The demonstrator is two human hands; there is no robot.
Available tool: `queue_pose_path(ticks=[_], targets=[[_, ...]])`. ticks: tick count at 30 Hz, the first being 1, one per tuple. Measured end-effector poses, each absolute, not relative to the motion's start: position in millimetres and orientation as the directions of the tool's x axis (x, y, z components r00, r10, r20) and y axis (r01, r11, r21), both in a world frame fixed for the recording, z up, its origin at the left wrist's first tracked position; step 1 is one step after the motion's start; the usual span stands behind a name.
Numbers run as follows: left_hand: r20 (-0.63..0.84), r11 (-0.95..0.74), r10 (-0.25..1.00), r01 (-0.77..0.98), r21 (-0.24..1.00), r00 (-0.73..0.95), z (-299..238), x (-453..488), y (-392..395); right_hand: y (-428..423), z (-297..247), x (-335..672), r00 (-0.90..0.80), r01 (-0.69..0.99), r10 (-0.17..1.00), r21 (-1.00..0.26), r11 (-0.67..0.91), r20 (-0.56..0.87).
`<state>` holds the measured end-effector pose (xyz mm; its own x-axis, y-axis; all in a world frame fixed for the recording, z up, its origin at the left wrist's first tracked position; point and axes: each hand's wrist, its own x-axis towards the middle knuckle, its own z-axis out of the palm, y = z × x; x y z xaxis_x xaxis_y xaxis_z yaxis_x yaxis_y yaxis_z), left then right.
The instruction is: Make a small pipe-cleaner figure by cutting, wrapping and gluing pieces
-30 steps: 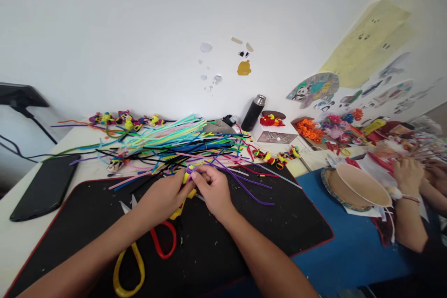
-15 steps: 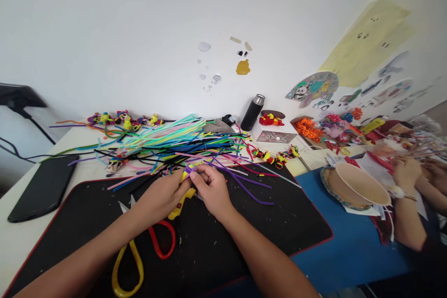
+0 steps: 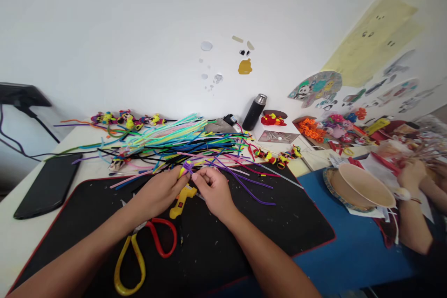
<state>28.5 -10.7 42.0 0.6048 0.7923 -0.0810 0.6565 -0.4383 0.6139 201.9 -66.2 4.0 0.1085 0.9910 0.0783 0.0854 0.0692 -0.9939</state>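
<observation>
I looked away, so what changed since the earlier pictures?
The left hand, holding the yellow-and-purple piece, has shifted slightly left, uncovering more of the yellow tool; its forearm hides more of the scissors. The right hand stays close to the piece. Scissors and tool lie unmoved.

Soft, diffuse light paled the smooth white wall, greying toward the corners; the black, red-edged rectangular mat looked dark, and the multicoloured clutter at far right was blurred and stretched
</observation>
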Motion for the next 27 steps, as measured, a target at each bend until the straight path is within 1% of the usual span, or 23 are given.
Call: queue_pose_path(ticks=[6,10,13,17,19,24,27], targets=[[-0.122,-0.443,0.769,0.66,0.607,0.627,41,28,-7,-69,1,204,0.095,0.127,0.993,-0.99,0.055,0.067],[-0.104,-0.44,0.784,0.666,0.603,0.612,39,26,-2,-68,1,201,0.08,0.158,0.994,-0.985,0.067,0.08],[-0.093,-0.41,0.784,0.625,0.664,0.613,41,24,0,-67,3,199,0.08,0.193,0.991,-0.977,0.092,0.109],[-0.146,-0.263,0.753,0.496,0.827,0.641,44,20,-1,-66,7,201,0.087,0.198,0.989,-0.975,0.1,0.119],[-0.187,-0.168,0.744,0.451,0.877,0.641,45,20,-1,-66,8,202,0.087,0.177,0.99,-0.979,0.097,0.114],[-0.272,0.021,0.698,0.36,0.933,0.663,54,21,-6,-66,13,202,0.063,0.126,0.993,-0.988,0.093,0.101],[-0.346,0.183,0.64,0.301,0.936,0.686,59,21,-9,-66,16,203,0.067,0.111,0.992,-0.988,0.104,0.112]])
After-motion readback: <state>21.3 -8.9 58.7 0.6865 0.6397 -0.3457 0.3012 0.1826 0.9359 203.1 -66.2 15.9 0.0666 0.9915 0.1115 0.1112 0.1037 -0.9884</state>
